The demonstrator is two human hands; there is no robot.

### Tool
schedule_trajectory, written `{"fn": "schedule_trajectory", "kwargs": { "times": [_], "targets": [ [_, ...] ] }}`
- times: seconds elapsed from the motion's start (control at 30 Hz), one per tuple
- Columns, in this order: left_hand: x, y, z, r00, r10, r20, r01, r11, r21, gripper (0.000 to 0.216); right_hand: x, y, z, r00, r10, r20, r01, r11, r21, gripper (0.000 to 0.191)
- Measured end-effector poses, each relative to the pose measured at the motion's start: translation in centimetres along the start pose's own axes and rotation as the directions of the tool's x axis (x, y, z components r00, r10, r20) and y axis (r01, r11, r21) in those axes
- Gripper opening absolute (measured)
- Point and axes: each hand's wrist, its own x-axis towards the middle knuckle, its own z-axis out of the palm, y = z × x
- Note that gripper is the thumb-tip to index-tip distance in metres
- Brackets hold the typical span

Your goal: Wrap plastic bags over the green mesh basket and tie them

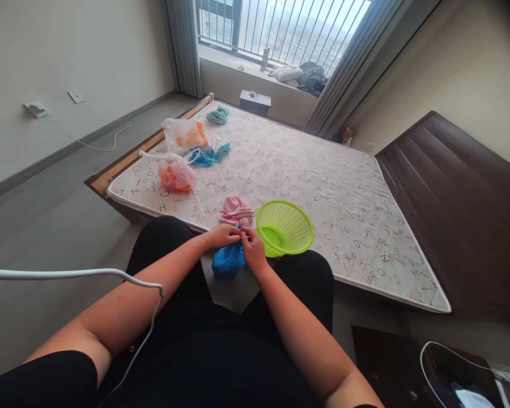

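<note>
Left hand (222,235) and right hand (253,250) meet over the lap, each grip pinched narrow on the top of a blue bundle (228,262). A green basket (295,218) is just beside them on the mattress (323,181).

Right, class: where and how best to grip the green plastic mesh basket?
Probably grip the green plastic mesh basket by its far rim, from above: its mouth faces up, that rim is exposed, and the right hand crowds the near side.
</note>
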Motion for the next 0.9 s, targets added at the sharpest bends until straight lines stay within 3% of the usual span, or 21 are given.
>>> {"fn": "schedule_trajectory", "kwargs": {
  "times": [0.2, 0.43, 0.67, 0.9],
  "targets": [
    [-0.2, 0.7, -0.3, 0.999, -0.016, -0.033, 0.018, 0.997, 0.081, 0.028, 0.5, 0.7, -0.6, 1.000, 0.000, -0.015, -0.001, 0.995, -0.101, 0.024],
    [-0.1, 0.9, -0.2, 0.996, -0.051, -0.072, 0.057, 0.995, 0.082, 0.025, 0.7, 0.9, -0.5, 0.998, 0.041, 0.038, -0.037, 0.995, -0.094, 0.018],
    [0.3, 0.6, -0.3, 0.997, -0.077, -0.019, 0.076, 0.997, -0.030, 0.025, 0.5, 0.2, -0.9, 0.998, -0.028, -0.053, 0.024, 0.997, -0.073, 0.017],
    [0.3, 0.9, -0.4, 0.998, -0.063, 0.026, 0.063, 0.998, 0.011, 0.024, 0.5, 0.2, -1.0, 0.990, -0.140, -0.028, 0.133, 0.976, -0.171, 0.015]
  ]
}}
